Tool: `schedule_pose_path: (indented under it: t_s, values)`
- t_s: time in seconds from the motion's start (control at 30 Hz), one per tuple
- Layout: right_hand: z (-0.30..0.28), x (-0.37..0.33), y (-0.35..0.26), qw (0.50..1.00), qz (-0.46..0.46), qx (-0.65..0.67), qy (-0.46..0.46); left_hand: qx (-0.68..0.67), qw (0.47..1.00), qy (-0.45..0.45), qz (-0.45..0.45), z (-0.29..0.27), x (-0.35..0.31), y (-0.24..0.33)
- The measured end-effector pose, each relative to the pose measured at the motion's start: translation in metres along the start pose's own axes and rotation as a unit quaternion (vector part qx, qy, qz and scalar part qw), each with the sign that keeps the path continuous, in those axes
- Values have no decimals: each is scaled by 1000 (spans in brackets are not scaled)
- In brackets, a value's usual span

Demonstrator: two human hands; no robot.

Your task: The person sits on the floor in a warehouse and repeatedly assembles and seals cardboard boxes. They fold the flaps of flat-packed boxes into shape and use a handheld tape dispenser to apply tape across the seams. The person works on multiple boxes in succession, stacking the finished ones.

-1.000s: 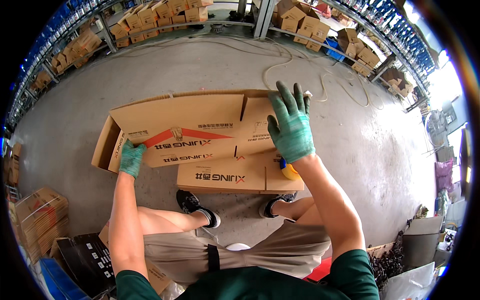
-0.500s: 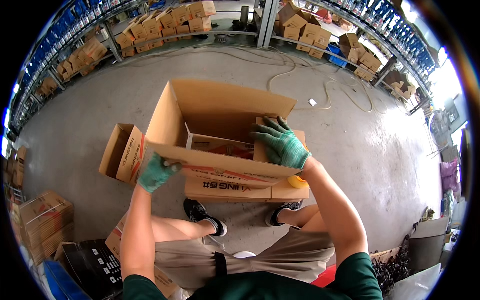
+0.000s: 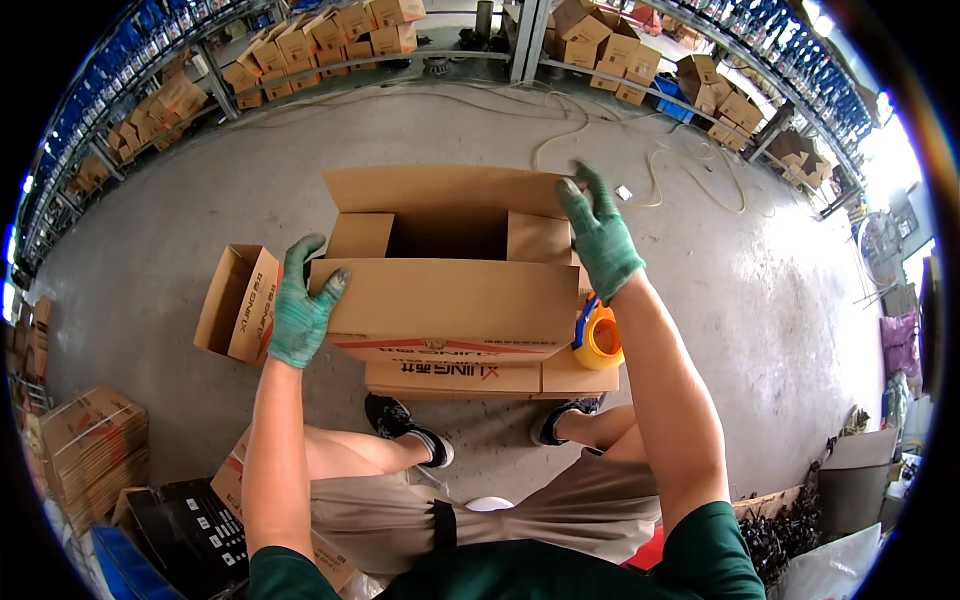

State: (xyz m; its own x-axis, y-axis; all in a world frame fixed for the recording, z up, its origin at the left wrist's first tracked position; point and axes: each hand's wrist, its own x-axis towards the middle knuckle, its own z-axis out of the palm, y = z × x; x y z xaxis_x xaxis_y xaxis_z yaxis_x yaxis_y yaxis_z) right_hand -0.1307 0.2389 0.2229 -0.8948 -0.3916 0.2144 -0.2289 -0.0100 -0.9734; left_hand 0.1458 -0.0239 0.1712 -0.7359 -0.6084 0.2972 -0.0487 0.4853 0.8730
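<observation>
A large brown cardboard box (image 3: 450, 345) stands in front of my legs, its top partly uncovered. Both short end flaps are folded inward, the far long flap (image 3: 450, 188) rises at the back, and the near long flap (image 3: 455, 275) leans over the opening. My left hand (image 3: 301, 305), in a green glove, lies at the box's left end with thumb and fingers apart, the thumb by the near flap's corner. At the far flap's right corner is my green-gloved right hand (image 3: 603, 235), open with fingers stretched. A yellow tape dispenser (image 3: 600, 338) with a blue part sits beside the box's right end.
Beneath the box lies another flat carton (image 3: 455, 377). A smaller open carton (image 3: 240, 305) stands at the left. Stacked flattened cartons (image 3: 95, 440) are at lower left. Hoses (image 3: 655, 180) cross the floor; metal racks with boxes (image 3: 330, 45) line the back.
The end flaps are now folded in and the near flap has tipped inward. My right hand has come out of the box to its far right corner; my left hand has moved up and spread.
</observation>
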Motion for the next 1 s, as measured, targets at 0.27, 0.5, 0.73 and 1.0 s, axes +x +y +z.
schedule_pose_path:
  t_s: [0.27,0.5,0.73,1.0]
  values:
    - [-42,-28,24,967,-18,-125,-221,-71,994,-56,-65,7,6,22]
    - [-39,-35,25,975,30,-78,-205,-57,991,-48,-113,16,10,21]
    - [-40,-43,28,962,-29,-151,-226,-78,985,-50,-149,21,11,26]
    - [-94,-30,54,979,91,-123,-134,-5,994,-46,-104,20,10,12]
